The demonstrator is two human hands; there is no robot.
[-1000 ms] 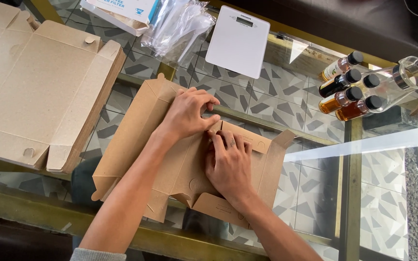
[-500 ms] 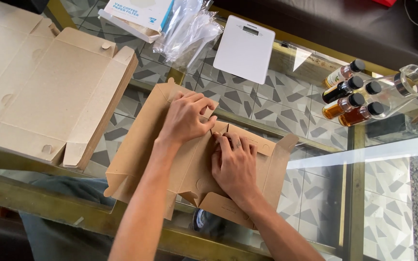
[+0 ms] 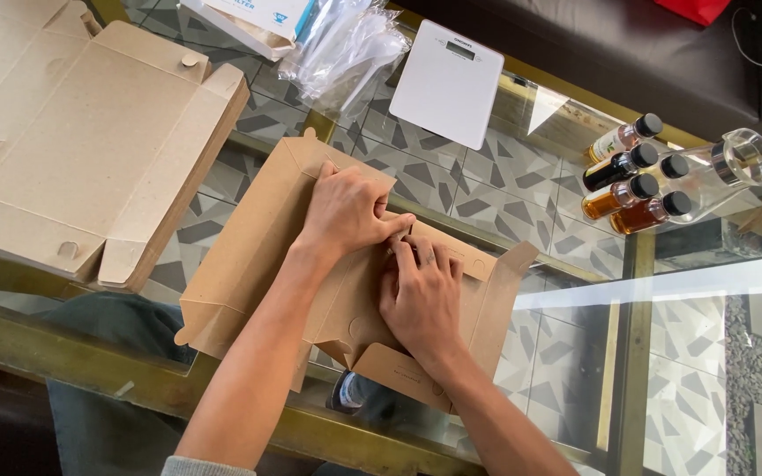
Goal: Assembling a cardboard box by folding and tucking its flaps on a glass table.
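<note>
We have both hands down on the flat brown cardboard box blank (image 3: 249,264) that lies on the glass counter (image 3: 566,388), its long axis running on a slant from the upper left toward the lower right. Our left hand (image 3: 350,211) sits on the upper middle of the blank, fingers curled and pinching a small tab at the fold line; our right hand (image 3: 422,295) lies just below and to the right of it, fingers spread nearly flat and pressing the panel down, gripping nothing. The two hands touch at the fingertips right over the fold, so the crease lies directly beneath both, with the left hand the one that actually has hold of it. Counting the rest: one second box blank (image 3: 90,141), unfolded, to the left and well apart; one white kitchen scale (image 3: 447,84) above; four small capped bottles (image 3: 628,181) clustered at the right beside one clear glass jar (image 3: 725,172) (lying on its side); and one bundle of clear plastic bags (image 3: 346,48) near a white packet (image 3: 253,18).
</note>
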